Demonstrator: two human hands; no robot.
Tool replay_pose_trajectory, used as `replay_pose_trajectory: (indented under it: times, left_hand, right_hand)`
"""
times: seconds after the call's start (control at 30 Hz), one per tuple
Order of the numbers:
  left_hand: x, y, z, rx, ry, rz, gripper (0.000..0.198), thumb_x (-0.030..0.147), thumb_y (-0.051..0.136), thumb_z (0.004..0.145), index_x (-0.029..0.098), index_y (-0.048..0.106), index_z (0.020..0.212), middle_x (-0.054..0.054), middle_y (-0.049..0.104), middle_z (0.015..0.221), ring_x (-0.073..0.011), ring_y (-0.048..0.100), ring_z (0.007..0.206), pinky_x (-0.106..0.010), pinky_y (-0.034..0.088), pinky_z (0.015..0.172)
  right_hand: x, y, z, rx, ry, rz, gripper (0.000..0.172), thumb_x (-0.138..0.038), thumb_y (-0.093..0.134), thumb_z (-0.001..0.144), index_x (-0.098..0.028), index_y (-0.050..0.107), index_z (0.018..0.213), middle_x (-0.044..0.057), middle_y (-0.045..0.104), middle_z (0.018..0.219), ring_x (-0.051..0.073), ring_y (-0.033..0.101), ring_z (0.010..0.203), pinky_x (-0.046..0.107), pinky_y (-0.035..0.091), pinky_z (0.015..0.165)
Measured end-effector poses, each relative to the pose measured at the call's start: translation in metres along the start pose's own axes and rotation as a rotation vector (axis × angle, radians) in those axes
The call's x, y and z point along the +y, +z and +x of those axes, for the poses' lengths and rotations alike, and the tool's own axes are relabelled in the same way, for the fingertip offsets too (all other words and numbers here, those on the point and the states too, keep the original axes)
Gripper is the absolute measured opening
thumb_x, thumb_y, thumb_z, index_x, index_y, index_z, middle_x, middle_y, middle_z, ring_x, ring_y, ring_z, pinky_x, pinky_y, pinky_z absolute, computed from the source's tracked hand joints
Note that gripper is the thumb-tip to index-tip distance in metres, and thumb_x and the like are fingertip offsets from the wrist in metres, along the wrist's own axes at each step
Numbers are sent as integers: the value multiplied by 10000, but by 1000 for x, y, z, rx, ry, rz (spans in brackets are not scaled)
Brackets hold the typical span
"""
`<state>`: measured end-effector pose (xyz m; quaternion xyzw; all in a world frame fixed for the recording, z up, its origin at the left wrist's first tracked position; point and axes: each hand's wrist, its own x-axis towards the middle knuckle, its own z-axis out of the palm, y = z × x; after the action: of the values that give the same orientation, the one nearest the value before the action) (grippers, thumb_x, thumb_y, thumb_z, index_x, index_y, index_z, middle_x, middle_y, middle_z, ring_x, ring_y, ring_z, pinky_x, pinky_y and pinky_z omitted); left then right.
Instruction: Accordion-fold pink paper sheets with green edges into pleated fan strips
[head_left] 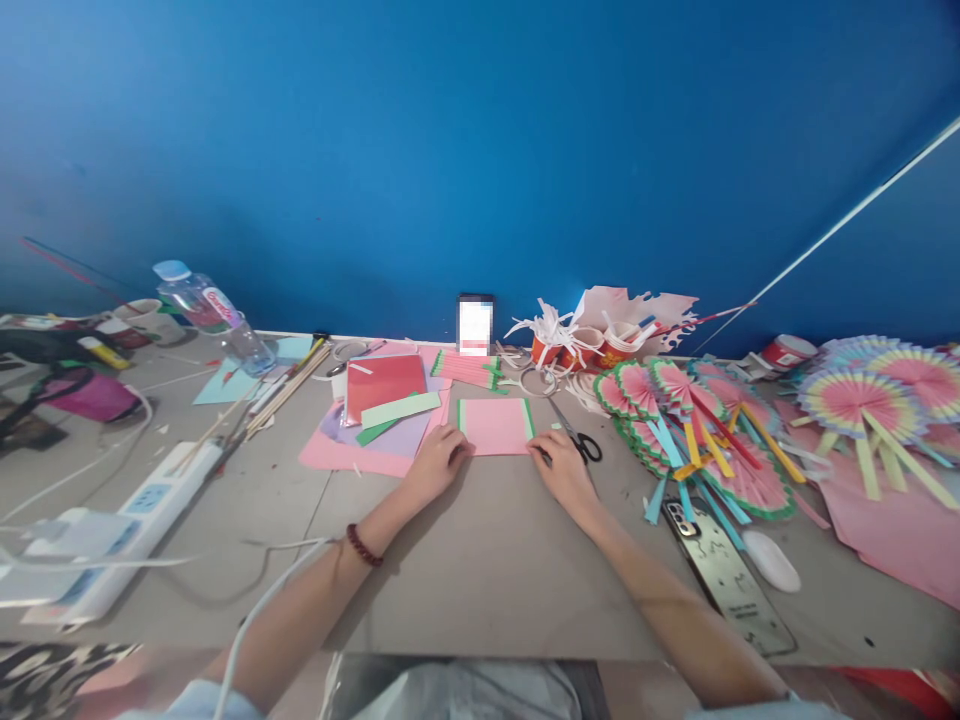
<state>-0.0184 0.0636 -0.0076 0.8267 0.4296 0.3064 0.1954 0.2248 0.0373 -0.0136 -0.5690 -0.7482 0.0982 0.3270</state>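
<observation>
A pink sheet of paper point(495, 428) with green strips along its left and right sides lies flat on the table. My left hand point(439, 462) is at its lower left corner, fingers curled in and gripping the edge. At the lower right corner my right hand point(561, 465) pinches the paper with bent fingers. The fingertips of both hands are partly hidden. Black-handled scissors point(586, 446) lie just beyond my right hand. Behind the sheet is a pleated pink paper piece with green edges point(469, 368). A light green strip point(400, 408) rests on a red paper packet point(384, 385) to the left.
Folded paper fans point(739, 480) crowd the right side, near a phone point(724, 575) and a white mouse point(771, 560). Red paper cups point(583, 347) stand by the wall. On the left are a power strip point(150, 510), wooden sticks point(289, 390) and a tilted plastic bottle point(214, 310).
</observation>
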Motion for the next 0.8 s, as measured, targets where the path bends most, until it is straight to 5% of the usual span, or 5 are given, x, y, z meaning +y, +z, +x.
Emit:
replay_pose_trajectory:
  times: [0.3, 0.5, 0.8]
  left_hand:
    - [8, 11, -10, -52, 157, 280, 242, 58, 388, 869, 170, 582, 958, -69, 571, 915, -198, 491, 883, -345, 407, 766]
    - [10, 6, -9, -29, 130, 347, 180, 176, 425, 912, 181, 598, 961, -55, 602, 874, -185, 534, 841, -336, 390, 739]
    - [7, 6, -8, -56, 175, 437, 177, 127, 453, 884, 185, 617, 922, -64, 605, 869, -188, 544, 807, -362, 385, 751]
  right_hand:
    - [-14, 0, -6, -56, -150, -322, 225, -100, 447, 850, -195, 648, 888, 69, 629, 887, 215, 531, 856, 360, 431, 806]
    - [-5, -9, -3, -124, -149, -213, 201, -160, 468, 881, -192, 664, 911, 58, 654, 887, 197, 573, 854, 315, 454, 790]
    - [2, -14, 5, -195, -245, -233, 189, -142, 496, 864, -216, 669, 873, 51, 650, 862, 186, 578, 858, 310, 447, 813]
